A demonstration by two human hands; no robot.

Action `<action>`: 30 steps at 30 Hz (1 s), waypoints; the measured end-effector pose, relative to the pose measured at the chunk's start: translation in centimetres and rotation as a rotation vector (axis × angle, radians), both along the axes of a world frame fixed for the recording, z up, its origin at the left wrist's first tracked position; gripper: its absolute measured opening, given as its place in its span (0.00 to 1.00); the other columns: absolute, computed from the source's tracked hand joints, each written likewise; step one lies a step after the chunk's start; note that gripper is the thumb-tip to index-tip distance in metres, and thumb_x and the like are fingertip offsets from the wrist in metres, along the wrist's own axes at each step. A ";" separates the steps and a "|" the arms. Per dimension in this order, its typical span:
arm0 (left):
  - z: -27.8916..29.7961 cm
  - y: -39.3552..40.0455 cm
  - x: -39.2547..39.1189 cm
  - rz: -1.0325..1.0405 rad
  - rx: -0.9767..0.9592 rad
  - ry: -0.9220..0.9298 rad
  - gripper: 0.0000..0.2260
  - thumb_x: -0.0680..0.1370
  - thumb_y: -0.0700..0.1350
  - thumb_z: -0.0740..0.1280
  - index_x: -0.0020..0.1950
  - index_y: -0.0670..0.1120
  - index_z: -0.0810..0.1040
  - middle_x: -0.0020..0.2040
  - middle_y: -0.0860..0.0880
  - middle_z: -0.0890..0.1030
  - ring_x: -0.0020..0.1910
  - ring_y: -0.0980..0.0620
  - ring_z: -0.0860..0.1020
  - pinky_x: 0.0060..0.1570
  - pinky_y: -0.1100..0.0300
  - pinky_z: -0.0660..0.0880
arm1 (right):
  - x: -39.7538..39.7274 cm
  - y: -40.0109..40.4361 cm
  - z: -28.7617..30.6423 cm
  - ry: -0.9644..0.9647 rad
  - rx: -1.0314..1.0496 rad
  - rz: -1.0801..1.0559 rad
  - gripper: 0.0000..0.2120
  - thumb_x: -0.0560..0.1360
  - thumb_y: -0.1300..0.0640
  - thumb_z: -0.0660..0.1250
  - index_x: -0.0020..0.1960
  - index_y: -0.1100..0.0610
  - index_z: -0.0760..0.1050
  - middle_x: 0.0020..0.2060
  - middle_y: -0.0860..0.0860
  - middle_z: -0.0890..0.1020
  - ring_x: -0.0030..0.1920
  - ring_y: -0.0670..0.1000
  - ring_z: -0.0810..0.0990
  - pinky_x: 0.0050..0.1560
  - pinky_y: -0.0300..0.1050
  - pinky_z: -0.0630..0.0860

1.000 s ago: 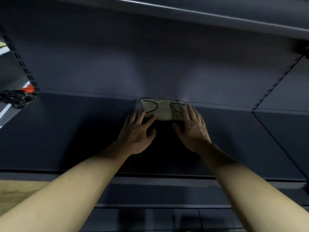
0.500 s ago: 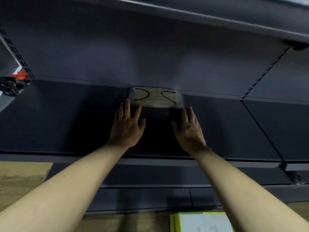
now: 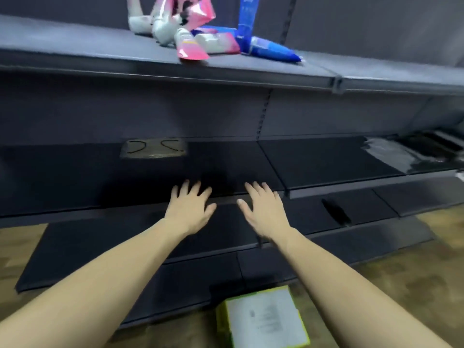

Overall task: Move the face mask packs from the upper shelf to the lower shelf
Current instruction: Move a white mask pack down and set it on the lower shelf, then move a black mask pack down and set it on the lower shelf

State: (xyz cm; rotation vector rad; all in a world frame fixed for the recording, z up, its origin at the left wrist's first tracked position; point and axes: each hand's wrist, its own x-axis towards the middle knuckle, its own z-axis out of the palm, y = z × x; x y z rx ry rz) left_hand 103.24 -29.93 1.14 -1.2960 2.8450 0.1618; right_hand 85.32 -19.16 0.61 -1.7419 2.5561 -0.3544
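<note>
The face mask pack (image 3: 153, 148), a flat clear wrapper showing two black ear loops, lies at the back of the lower shelf (image 3: 75, 177). The left hand (image 3: 188, 209) and right hand (image 3: 264, 212) hover near the shelf's front edge, fingers spread, holding nothing. Soft pink, white and blue tubes (image 3: 200, 33) lie piled on the upper shelf (image 3: 75, 49). A green-edged box (image 3: 263, 320) lies on the floor.

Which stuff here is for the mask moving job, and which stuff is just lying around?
For the job:
- face mask pack, lying at the back of the dark shelf
- left hand and right hand, both open and holding nothing

Just lying about:
- pink and blue tubes on the shelf above
- green-edged box on the floor
- clear plastic wrap at right
</note>
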 end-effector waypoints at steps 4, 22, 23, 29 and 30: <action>2.8 8.7 -6.7 -0.129 -0.008 0.014 0.26 0.83 0.59 0.50 0.80 0.53 0.56 0.80 0.47 0.57 0.79 0.42 0.51 0.76 0.42 0.50 | -5.7 10.0 2.6 0.015 -0.013 -0.081 0.29 0.83 0.40 0.51 0.80 0.52 0.58 0.78 0.52 0.62 0.79 0.54 0.54 0.76 0.56 0.56; 8.2 33.8 -39.1 -0.660 0.019 -0.023 0.25 0.82 0.58 0.56 0.77 0.50 0.62 0.72 0.46 0.70 0.70 0.43 0.68 0.66 0.47 0.68 | -29.0 42.2 7.3 -0.058 0.001 -0.594 0.28 0.83 0.42 0.54 0.80 0.54 0.58 0.78 0.54 0.61 0.78 0.55 0.56 0.75 0.56 0.60; 8.0 34.6 -41.2 -0.675 0.030 -0.020 0.25 0.82 0.58 0.56 0.77 0.50 0.62 0.71 0.45 0.70 0.69 0.43 0.68 0.65 0.47 0.69 | -30.8 43.3 7.1 -0.052 0.025 -0.614 0.29 0.83 0.42 0.53 0.80 0.53 0.57 0.79 0.54 0.60 0.79 0.55 0.56 0.75 0.56 0.60; 6.4 37.0 -53.3 -0.730 0.087 -0.030 0.26 0.82 0.57 0.58 0.79 0.51 0.60 0.72 0.45 0.69 0.68 0.43 0.70 0.63 0.48 0.71 | -42.6 46.0 6.7 -0.051 0.109 -0.696 0.29 0.83 0.41 0.53 0.80 0.53 0.56 0.79 0.54 0.58 0.79 0.55 0.55 0.75 0.55 0.60; 6.5 36.9 -55.5 -0.731 0.089 -0.040 0.26 0.82 0.56 0.58 0.79 0.51 0.60 0.72 0.45 0.69 0.68 0.42 0.70 0.63 0.48 0.71 | -44.7 46.0 6.7 -0.051 0.116 -0.696 0.29 0.83 0.41 0.53 0.80 0.53 0.56 0.79 0.54 0.58 0.79 0.55 0.55 0.75 0.55 0.60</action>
